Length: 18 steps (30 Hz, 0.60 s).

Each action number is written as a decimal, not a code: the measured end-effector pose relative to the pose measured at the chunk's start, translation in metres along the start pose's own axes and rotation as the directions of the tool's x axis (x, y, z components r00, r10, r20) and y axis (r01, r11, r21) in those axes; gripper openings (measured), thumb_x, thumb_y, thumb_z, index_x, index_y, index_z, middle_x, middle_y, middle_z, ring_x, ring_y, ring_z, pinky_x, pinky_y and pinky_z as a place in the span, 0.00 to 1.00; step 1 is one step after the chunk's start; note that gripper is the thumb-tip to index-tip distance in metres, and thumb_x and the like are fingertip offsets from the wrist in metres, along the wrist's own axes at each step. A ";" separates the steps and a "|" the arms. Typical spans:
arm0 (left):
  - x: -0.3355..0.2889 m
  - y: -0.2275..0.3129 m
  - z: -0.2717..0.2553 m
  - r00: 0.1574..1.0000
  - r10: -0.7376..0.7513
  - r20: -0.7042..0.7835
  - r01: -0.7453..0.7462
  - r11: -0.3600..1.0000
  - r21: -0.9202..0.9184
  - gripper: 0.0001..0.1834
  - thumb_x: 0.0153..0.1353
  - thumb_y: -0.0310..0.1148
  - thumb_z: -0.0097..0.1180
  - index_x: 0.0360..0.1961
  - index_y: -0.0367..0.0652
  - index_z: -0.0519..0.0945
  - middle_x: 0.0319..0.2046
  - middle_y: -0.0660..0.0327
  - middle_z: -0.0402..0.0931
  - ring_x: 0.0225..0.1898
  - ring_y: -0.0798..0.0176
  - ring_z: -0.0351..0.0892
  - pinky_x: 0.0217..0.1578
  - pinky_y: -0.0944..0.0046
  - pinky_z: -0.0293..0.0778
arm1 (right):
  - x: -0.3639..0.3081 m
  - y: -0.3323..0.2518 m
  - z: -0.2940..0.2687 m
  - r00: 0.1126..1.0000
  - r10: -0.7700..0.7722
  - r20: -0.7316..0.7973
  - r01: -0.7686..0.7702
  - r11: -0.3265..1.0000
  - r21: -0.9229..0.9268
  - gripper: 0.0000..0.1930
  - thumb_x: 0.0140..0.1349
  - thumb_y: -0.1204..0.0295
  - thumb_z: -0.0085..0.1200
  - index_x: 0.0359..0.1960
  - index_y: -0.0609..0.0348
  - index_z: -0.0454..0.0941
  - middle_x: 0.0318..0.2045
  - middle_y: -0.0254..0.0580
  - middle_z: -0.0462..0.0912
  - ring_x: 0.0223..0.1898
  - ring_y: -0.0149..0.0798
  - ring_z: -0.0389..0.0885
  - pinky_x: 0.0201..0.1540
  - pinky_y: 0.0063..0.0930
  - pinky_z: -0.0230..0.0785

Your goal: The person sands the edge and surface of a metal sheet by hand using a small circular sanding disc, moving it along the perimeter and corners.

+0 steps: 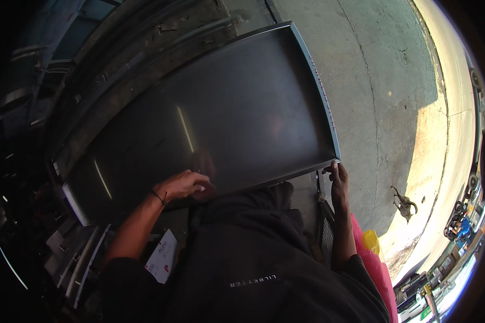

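A long, dark metal tray (242, 118) with a shallow raised rim lies before me, its shiny surface reflecting thin streaks of light. Near the rim closest to my body, my left hand (182, 184) is closed on a reddish-brown pad (203, 192), which rests against the tray's surface; its exact kind is unclear. A dark band circles that wrist. At the tray's near right corner, the fingers of my right hand (338, 175) grip the rim. My body hides part of the tray's near side.
Cracked concrete floor (377, 97) stretches to the right, where a dog (403, 205) stands at the sunlit edge. Pink cloth (373, 264) and a yellow item (371, 241) are beside my right arm. A white card (162, 257) is below my left forearm. Metal pieces (81, 258) crowd the left.
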<state>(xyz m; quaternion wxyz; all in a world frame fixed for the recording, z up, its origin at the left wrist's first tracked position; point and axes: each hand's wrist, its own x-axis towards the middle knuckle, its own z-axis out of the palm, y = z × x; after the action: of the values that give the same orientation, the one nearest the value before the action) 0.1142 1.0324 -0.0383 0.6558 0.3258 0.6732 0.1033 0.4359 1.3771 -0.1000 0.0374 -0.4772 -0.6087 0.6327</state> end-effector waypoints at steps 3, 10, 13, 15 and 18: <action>-0.012 -0.008 0.001 1.000 -0.001 0.009 0.002 0.993 -0.122 0.10 0.67 0.28 0.55 0.46 0.39 0.82 0.36 0.51 0.85 0.41 0.51 0.84 0.45 0.53 0.76 | 0.003 -0.005 -0.004 0.999 -0.035 0.001 0.035 0.999 -0.025 0.20 0.74 0.52 0.47 0.43 0.56 0.80 0.28 0.29 0.78 0.25 0.21 0.60 0.30 0.21 0.52; 0.067 0.087 -0.003 0.979 0.201 -0.042 -0.200 0.980 0.017 0.12 0.67 0.29 0.56 0.49 0.39 0.81 0.32 0.51 0.84 0.32 0.55 0.83 0.37 0.49 0.74 | 0.000 -0.008 -0.008 1.000 -0.004 0.020 0.007 0.988 -0.154 0.23 0.75 0.47 0.44 0.40 0.55 0.79 0.30 0.30 0.79 0.32 0.25 0.69 0.36 0.24 0.57; 0.048 0.070 -0.005 0.993 0.116 -0.024 -0.117 0.993 -0.007 0.12 0.66 0.29 0.57 0.50 0.40 0.82 0.33 0.51 0.85 0.33 0.55 0.83 0.38 0.49 0.75 | -0.001 -0.009 -0.004 1.000 0.003 0.015 -0.001 0.990 -0.141 0.23 0.75 0.47 0.44 0.40 0.55 0.79 0.30 0.30 0.80 0.32 0.25 0.69 0.36 0.24 0.57; 0.026 0.033 -0.001 0.999 0.050 0.000 -0.050 0.998 -0.022 0.13 0.65 0.30 0.58 0.50 0.41 0.82 0.34 0.52 0.85 0.36 0.55 0.85 0.41 0.49 0.76 | -0.001 -0.007 -0.006 1.000 0.000 0.007 0.001 0.992 -0.129 0.23 0.75 0.47 0.44 0.40 0.55 0.79 0.30 0.30 0.80 0.32 0.25 0.69 0.36 0.24 0.57; 0.016 -0.003 0.006 0.995 0.080 -0.058 -0.081 0.996 -0.026 0.14 0.64 0.30 0.60 0.51 0.43 0.83 0.39 0.51 0.86 0.44 0.52 0.85 0.47 0.51 0.77 | 0.000 -0.007 -0.007 1.000 0.000 0.001 0.000 0.993 -0.114 0.23 0.75 0.47 0.44 0.40 0.55 0.79 0.30 0.30 0.80 0.33 0.25 0.69 0.36 0.24 0.57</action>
<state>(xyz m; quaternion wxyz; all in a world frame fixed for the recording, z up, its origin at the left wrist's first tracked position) 0.1200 1.0373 -0.0540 0.6363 0.3402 0.6763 0.1484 0.4366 1.3839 -0.0928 0.0097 -0.4781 -0.6441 0.5971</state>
